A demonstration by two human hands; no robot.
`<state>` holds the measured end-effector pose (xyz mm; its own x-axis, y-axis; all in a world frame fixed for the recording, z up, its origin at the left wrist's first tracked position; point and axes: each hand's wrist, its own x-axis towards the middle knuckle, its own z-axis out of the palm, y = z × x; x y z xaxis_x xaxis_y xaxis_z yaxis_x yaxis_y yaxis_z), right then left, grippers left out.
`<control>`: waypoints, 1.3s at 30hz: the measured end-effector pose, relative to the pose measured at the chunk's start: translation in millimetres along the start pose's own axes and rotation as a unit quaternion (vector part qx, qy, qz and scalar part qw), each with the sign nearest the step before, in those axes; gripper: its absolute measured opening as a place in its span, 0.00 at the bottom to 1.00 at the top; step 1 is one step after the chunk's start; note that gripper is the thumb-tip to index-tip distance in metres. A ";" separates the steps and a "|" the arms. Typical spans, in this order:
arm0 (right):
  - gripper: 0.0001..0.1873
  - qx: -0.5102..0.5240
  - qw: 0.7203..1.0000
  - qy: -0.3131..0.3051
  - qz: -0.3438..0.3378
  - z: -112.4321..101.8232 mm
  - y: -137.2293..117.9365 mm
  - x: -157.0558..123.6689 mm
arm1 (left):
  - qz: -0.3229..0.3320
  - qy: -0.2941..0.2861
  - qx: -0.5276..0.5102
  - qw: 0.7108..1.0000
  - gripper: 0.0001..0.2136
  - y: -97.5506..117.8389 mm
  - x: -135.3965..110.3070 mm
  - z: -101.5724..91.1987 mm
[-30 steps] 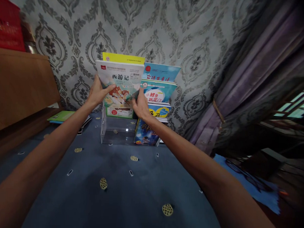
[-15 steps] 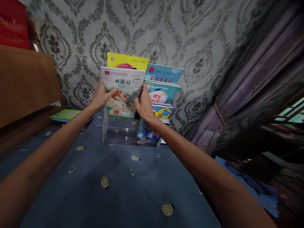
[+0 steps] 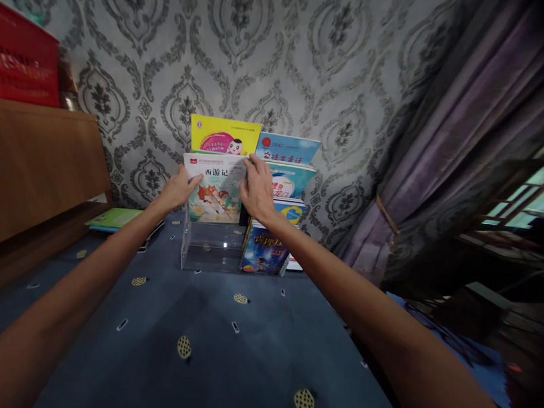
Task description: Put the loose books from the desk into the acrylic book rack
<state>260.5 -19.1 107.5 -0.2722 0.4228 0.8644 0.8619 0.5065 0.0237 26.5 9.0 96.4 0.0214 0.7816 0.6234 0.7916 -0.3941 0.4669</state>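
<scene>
Both hands hold a white picture book [image 3: 215, 187] with red and green cover art, upright in the left side of a clear acrylic book stand [image 3: 208, 249]. My left hand [image 3: 180, 187] grips its left edge, thumb on the cover. My right hand [image 3: 256, 188] grips its right edge, fingers over the top corner. A yellow book [image 3: 224, 134] stands right behind it. On the stand's right side are tiered books: a blue one [image 3: 288, 148], a light blue one [image 3: 295, 178] and a dark starry one [image 3: 265, 254] at the front.
The stand sits on a blue patterned cloth [image 3: 205, 338] against a grey damask wall. A green book [image 3: 113, 218] lies flat at left beside a wooden headboard [image 3: 36, 166], with a red crate [image 3: 22, 58] on top. Purple curtains [image 3: 443, 156] hang at right.
The white book has moved down into the stand, uncovering more of the yellow book behind. My right hand has shifted from its lower right edge up to its top right corner.
</scene>
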 end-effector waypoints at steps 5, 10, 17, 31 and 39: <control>0.28 -0.052 0.997 -0.056 -0.008 -7.1 -10.7 -2.6 | 0.004 -0.005 0.022 1.000 0.24 1.5 -0.4 -0.4; 0.32 -0.083 0.995 -0.041 -0.046 -7.0 -9.9 9.4 | -0.019 -0.039 0.094 0.995 0.25 14.2 -0.9 -4.1; 0.29 -0.114 0.991 -0.052 -0.049 -6.5 -9.1 13.7 | -0.045 -0.070 0.169 0.982 0.25 34.0 -2.4 -12.5; 0.26 -0.112 0.991 -0.055 -0.044 -9.8 -14.2 17.5 | -0.032 -0.071 0.151 0.985 0.27 23.5 -4.0 -8.1; 0.25 -0.071 0.995 -0.067 -0.030 -16.0 -10.1 26.9 | -0.016 -0.071 0.124 0.990 0.25 6.4 -2.0 -3.0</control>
<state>251.2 -24.9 138.6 -0.3711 0.4969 0.7845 0.8918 0.4260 0.1521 29.7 3.4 100.0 0.0655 0.8592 0.5075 0.9185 -0.2506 0.3058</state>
